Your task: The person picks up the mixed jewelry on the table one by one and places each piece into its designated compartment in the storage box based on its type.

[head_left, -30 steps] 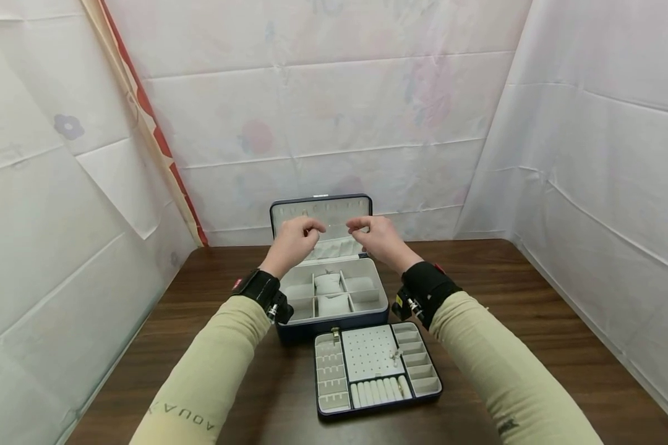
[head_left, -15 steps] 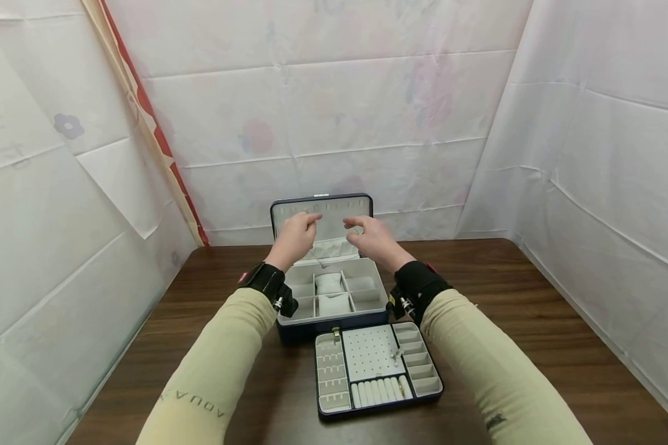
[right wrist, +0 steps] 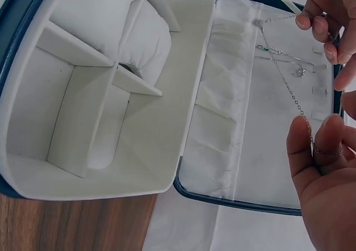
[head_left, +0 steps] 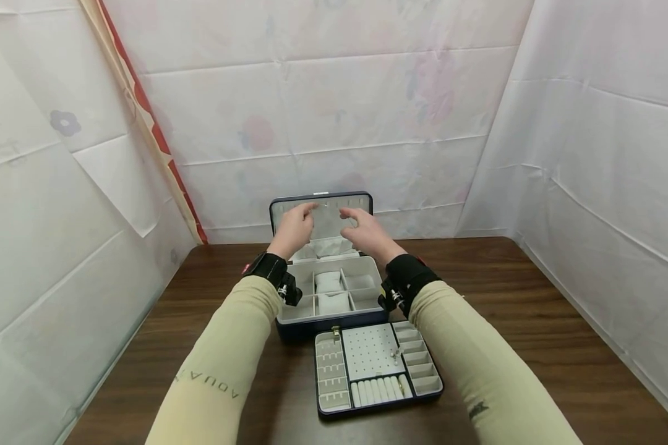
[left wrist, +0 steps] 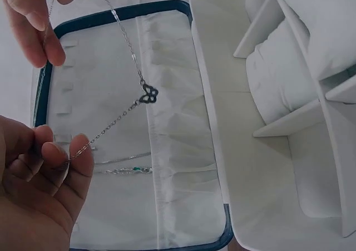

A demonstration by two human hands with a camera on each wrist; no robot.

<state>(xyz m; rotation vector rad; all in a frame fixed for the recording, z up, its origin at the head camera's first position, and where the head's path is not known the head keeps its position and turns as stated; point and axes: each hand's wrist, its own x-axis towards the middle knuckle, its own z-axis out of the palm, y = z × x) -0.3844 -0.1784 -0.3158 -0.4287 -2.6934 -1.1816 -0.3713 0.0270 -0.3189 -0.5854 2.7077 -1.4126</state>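
- The left hand (head_left: 294, 230) pinches, its grip narrow, thumb and fingertips closed on one end of a fine silver-coloured chain necklace (left wrist: 133, 57).
- The right hand (head_left: 365, 235) does likewise with the other end, thumb and fingertip meeting on the links; its grip is narrow too.
- Between the two hands the necklace hangs in a slack V, its dark openwork pendant (left wrist: 148, 93) at the lowest part, in front of the raised, pale-lined, dark-blue-rimmed lid (head_left: 327, 224); whether the chain touches the lid I cannot tell.
- Since half a second ago both hands have moved a little farther up and forward across the lid; the gap between them looks much the same.
- The dark blue box (head_left: 334, 322) with white dividers has stayed put on the brown wood-grain worktop (head_left: 200, 309), its two white cushions (head_left: 334, 303) in the middle compartments.
- The pale flat tray (head_left: 367, 352) with a dark blue edge also lies where it was, just in front of the box.
- Behind the held chain, inside the lid, hangs a silver-coloured necklace with a green stone (left wrist: 137, 168), near a gathered white fabric pocket (left wrist: 181, 117).
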